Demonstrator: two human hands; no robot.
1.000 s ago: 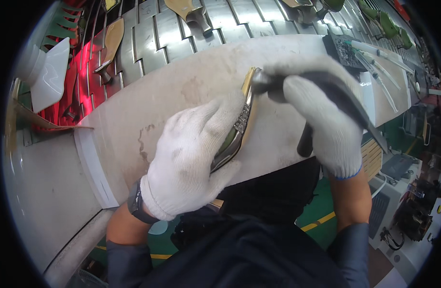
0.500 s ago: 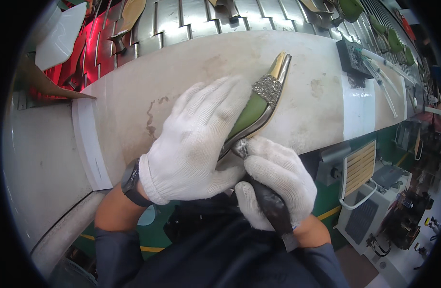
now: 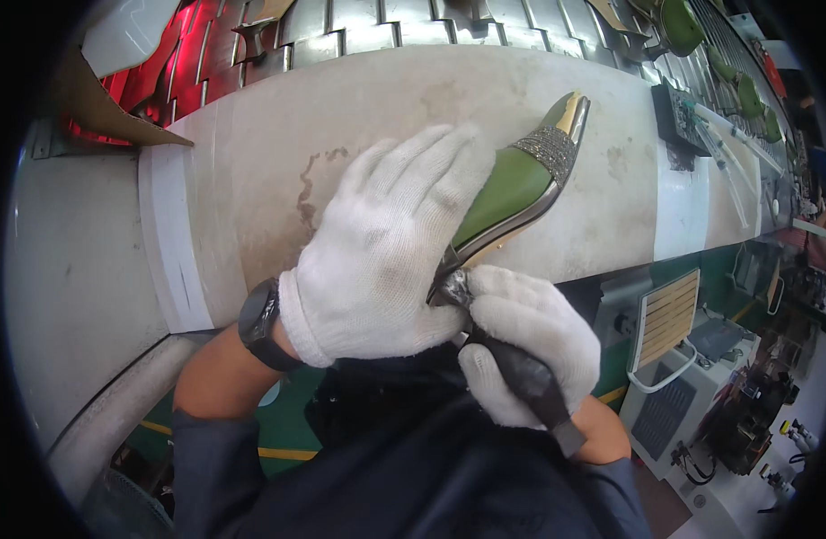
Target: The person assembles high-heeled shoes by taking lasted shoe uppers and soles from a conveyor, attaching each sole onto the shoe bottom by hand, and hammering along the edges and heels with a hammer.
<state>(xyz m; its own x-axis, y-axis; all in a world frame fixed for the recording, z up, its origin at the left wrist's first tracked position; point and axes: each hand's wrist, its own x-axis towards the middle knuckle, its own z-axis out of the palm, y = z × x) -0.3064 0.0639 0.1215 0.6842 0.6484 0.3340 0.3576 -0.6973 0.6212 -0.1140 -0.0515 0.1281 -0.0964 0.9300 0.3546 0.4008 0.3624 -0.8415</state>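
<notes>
A green pointed-toe shoe (image 3: 512, 193) with a glittery grey band and a dark shiny edge lies tilted over the pale worktop, its toe pointing away and right. A yellowish strip shows at the toe. My left hand (image 3: 377, 242), in a white knitted glove, lies along the shoe's left side and holds it, covering much of the back part. In my gloved right hand (image 3: 534, 346) is a dark tapered hand tool (image 3: 521, 373), its thick end toward me. A whitish, mottled tip (image 3: 455, 287) shows between both hands, against the shoe's rear edge; its link to the tool is hidden.
Beyond the pale worktop (image 3: 611, 193) runs a metal slat conveyor (image 3: 368, 40) carrying more shoes (image 3: 678, 27). A dark block (image 3: 674, 121) and syringes (image 3: 723, 153) lie at the right. A brown sheet (image 3: 116, 112) juts in at the left. A wooden-slatted rack (image 3: 666, 322) stands at the right.
The shoe has rolled, so more of its green upper and band shows, and it sits a little farther right. Both hands moved slightly with it; the whole view has shifted too.
</notes>
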